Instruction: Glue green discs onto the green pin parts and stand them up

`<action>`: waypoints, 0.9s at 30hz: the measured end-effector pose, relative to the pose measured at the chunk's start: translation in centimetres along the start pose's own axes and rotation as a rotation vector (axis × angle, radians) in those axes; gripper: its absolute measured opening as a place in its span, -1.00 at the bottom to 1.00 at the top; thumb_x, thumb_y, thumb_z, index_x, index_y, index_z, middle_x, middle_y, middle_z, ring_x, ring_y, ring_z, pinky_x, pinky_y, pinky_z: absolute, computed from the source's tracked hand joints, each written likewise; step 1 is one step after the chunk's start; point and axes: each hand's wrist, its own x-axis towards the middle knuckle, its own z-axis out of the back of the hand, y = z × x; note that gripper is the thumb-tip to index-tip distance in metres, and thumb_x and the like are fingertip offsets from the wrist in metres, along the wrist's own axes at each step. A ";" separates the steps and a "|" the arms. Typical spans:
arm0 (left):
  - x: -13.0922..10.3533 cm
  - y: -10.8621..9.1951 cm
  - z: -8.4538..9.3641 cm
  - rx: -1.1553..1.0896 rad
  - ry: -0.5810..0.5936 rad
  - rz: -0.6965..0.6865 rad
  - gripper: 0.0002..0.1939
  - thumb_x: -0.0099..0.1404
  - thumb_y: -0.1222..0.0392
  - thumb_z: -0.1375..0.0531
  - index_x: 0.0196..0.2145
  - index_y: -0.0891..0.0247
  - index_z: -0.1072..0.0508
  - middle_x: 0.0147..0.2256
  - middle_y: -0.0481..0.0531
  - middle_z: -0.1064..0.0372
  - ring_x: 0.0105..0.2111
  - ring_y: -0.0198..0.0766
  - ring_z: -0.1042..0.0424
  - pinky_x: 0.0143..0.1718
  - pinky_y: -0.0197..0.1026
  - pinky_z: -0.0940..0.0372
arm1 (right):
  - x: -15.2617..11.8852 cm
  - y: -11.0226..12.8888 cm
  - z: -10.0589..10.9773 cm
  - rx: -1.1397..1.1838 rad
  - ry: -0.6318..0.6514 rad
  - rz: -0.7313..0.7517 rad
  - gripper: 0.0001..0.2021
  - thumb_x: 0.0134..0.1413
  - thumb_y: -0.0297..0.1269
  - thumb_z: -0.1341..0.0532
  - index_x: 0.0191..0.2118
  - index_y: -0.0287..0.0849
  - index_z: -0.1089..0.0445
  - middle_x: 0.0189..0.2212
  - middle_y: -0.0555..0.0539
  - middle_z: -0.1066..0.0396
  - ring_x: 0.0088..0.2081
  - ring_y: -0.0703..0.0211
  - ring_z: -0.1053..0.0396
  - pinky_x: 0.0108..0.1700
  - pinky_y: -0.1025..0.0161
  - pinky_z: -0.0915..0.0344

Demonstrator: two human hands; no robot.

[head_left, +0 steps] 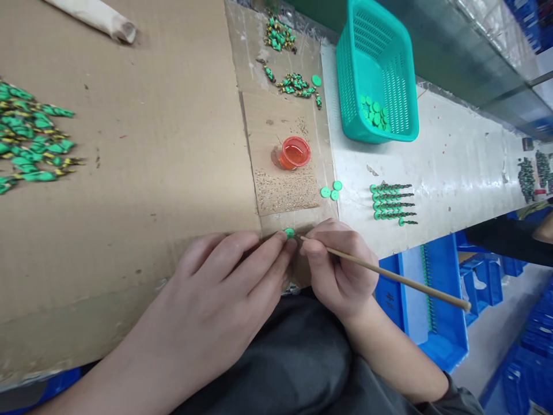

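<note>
Between thumb and forefinger my left hand [242, 282] pinches a small round green disc [289, 233] at the table's near edge. My right hand [343, 262] is closed around a thin wooden stick [401, 280], its tip pointing left, close beside the disc. Whether the tip touches the disc I cannot tell. A little beyond my hands lie three loose green discs [334, 195]. Farther off stands a small red cup [295, 153] with clear liquid in it, on cardboard dotted with many small specks.
A green plastic basket [380, 135] holding several green discs stands at the back. Rows of green discs with dark twisted stems [393, 202] lie to the right. Small green-and-yellow pieces [32, 138] are heaped at left. Blue trays [444, 340] sit below the table; another person's arm shows far right.
</note>
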 end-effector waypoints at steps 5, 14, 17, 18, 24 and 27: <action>0.0 0.0 0.1 0.001 -0.003 -0.008 -0.60 0.72 0.28 -0.15 0.35 0.40 -0.63 0.26 0.22 -0.70 0.17 0.15 -0.52 0.10 0.21 -0.33 | 0.1 0.1 0.0 -0.009 0.001 -0.011 -0.84 0.72 -0.34 -0.26 -0.07 0.00 -0.45 -0.35 0.03 -0.60 -0.35 0.13 -0.58 -0.26 0.12 -0.61; 0.1 0.1 0.2 0.012 -0.007 0.000 -0.56 0.74 0.26 -0.13 0.40 0.36 -0.61 0.30 0.19 -0.69 0.17 0.13 -0.54 0.11 0.21 -0.34 | -0.4 0.0 0.0 0.048 -0.074 -0.022 -0.91 0.71 -0.34 -0.30 0.01 -0.01 -0.50 -0.32 0.02 -0.61 -0.33 0.12 -0.60 -0.24 0.11 -0.62; 0.3 0.0 0.3 0.023 -0.021 0.006 -0.56 0.76 0.24 -0.13 0.42 0.39 -0.59 0.28 0.19 -0.70 0.15 0.13 -0.54 0.11 0.20 -0.33 | 1.1 0.1 0.7 0.038 -0.164 -0.071 -0.94 0.71 -0.31 -0.32 0.03 -0.01 -0.55 -0.28 0.01 -0.61 -0.31 0.14 -0.62 -0.21 0.10 -0.62; 0.4 0.0 0.3 0.023 -0.024 0.007 -0.57 0.77 0.24 -0.12 0.40 0.39 -0.60 0.27 0.19 -0.71 0.13 0.12 -0.54 0.11 0.19 -0.32 | 2.0 0.0 1.0 0.010 -0.181 -0.095 -0.94 0.71 -0.29 -0.33 0.03 -0.01 -0.56 -0.26 0.01 -0.62 -0.30 0.14 -0.63 -0.19 0.09 -0.62; 0.7 0.1 0.2 0.035 -0.059 -0.008 -0.63 0.75 0.27 -0.09 0.24 0.30 -0.68 0.19 0.16 -0.73 0.08 0.09 -0.56 0.09 0.16 -0.30 | 8.7 -2.5 0.9 -0.123 -0.139 0.017 -0.75 0.71 -0.24 -0.34 -0.18 -0.03 -0.49 -0.29 0.05 -0.56 -0.32 0.22 -0.51 -0.25 0.17 -0.46; 0.6 0.1 0.0 0.038 -0.078 -0.002 -0.66 0.75 0.26 -0.11 0.20 0.26 -0.68 0.19 0.14 -0.73 0.08 0.08 -0.55 0.09 0.16 -0.29 | 10.4 -4.1 0.1 -0.159 -0.096 0.074 -0.69 0.70 -0.26 -0.36 -0.24 -0.04 -0.41 -0.33 0.08 -0.47 -0.33 0.25 -0.43 -0.23 0.19 -0.37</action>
